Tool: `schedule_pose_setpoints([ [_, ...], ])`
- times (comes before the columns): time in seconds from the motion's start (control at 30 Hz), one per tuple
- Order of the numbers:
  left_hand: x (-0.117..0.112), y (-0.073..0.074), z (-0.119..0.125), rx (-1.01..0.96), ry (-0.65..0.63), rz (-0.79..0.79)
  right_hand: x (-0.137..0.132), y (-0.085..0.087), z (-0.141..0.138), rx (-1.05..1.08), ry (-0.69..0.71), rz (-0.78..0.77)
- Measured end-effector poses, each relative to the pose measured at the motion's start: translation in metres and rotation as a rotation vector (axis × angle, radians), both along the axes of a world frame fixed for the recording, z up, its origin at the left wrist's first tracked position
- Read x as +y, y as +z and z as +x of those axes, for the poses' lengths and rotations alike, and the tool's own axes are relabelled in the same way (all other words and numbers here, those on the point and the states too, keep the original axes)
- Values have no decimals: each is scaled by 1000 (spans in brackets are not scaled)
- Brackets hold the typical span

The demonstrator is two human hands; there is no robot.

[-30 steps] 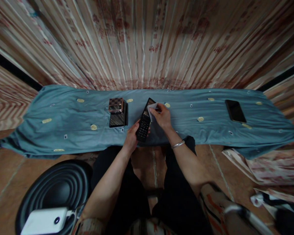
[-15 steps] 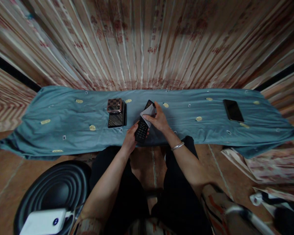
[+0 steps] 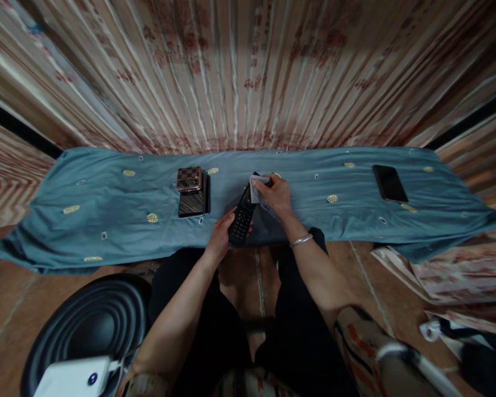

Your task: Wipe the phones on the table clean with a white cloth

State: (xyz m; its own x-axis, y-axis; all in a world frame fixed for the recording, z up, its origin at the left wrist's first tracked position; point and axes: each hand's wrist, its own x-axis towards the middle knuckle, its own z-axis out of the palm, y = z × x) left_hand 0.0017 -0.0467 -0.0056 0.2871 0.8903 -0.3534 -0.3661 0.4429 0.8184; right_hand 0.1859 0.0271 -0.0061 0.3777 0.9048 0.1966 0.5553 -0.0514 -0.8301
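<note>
A black flip phone (image 3: 242, 219), opened out with its keypad facing up, lies tilted in my left hand (image 3: 221, 234), whose fingers wrap round its lower half. My right hand (image 3: 276, 194) pinches a light grey cloth (image 3: 257, 188) against the upper part of the phone. That cloth hides much of the phone's screen half. Left of my hands, a small phone with a checkered brown cover (image 3: 189, 175) rests on a stack of dark phones (image 3: 191, 204). Far to the right lies a black smartphone (image 3: 391, 183).
A blue-green cloth with yellow prints (image 3: 107, 215) covers the low, narrow table. Behind it hangs a pleated curtain (image 3: 240, 82). At the lower left a white power bank (image 3: 72, 377) with a cable sits on a black round stool (image 3: 91, 325).
My right hand has shifted slightly right, carrying the grey cloth off the keypad's top toward the phone's screen half. More of the keypad now shows. My left hand keeps its hold.
</note>
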Motion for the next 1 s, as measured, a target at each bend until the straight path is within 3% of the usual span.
schedule_pose_setpoints([
  [0.33,-1,5,0,-62,-8,-54,8,-14,8,29,4,83],
  [0.57,1,7,1,-131,0,-71,6,-21,3,-197,2,248],
  [1.0,8,7,6,-149,84,-101,-9,-25,-21,-277,144,156],
])
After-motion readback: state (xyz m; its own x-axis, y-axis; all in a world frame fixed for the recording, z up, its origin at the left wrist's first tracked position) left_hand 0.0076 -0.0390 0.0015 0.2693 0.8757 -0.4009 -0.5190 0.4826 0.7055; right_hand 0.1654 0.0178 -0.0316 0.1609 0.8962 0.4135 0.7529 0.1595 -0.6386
